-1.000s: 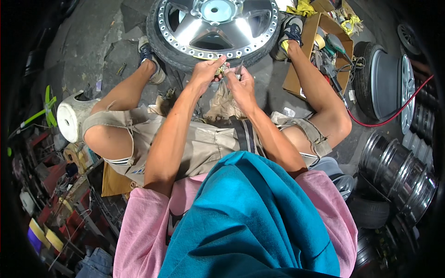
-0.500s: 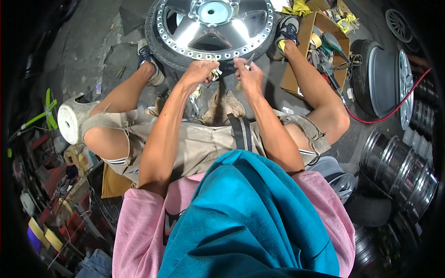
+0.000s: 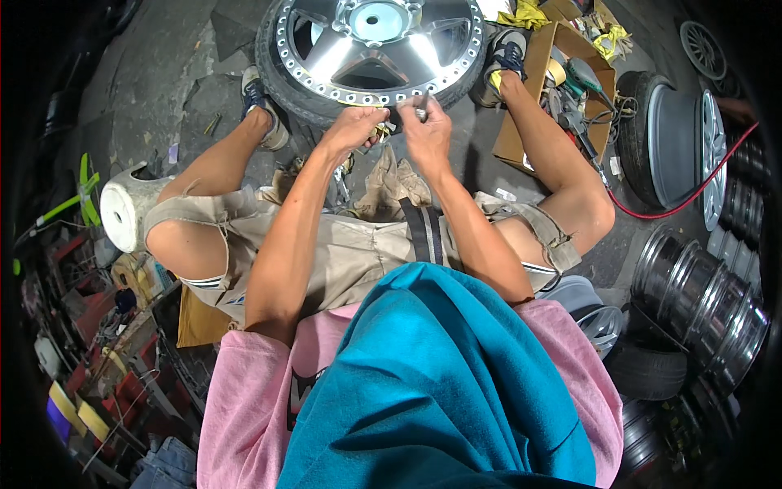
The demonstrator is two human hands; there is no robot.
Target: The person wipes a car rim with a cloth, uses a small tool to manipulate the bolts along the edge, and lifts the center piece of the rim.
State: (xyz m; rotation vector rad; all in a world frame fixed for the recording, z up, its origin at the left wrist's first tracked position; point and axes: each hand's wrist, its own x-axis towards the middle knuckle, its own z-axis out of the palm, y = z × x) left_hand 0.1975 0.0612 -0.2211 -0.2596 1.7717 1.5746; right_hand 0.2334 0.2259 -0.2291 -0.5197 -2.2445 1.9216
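Observation:
A polished spoked wheel [image 3: 336,65] with a black tyre [image 3: 287,96] lies face up ahead of me, between my feet. At its near edge, my left hand [image 3: 355,130] is closed on a crumpled yellowish-white strip [image 3: 381,131], which shows below the fingers. A thin yellow strip [image 3: 364,106] runs along the rim edge above that hand. My right hand [image 3: 429,134], just beside it, pinches a slim metallic tool [image 3: 422,107] that points up toward the rim; its exact kind is unclear. The right fingertips are close to the rim's near edge.
A cardboard box [image 3: 509,134] of tools stands right of my foot. Beyond it are a tyre with a silver rim [image 3: 683,147], a red hose [image 3: 680,210] and stacked chrome rims [image 3: 700,301]. Crumpled cloth [image 3: 395,183] lies between my legs; a white bucket [image 3: 122,216] is at left.
My right hand has shifted slightly left, closer to my left hand, and its tool now stands more upright. The left hand has barely moved. The wheel stays in place.

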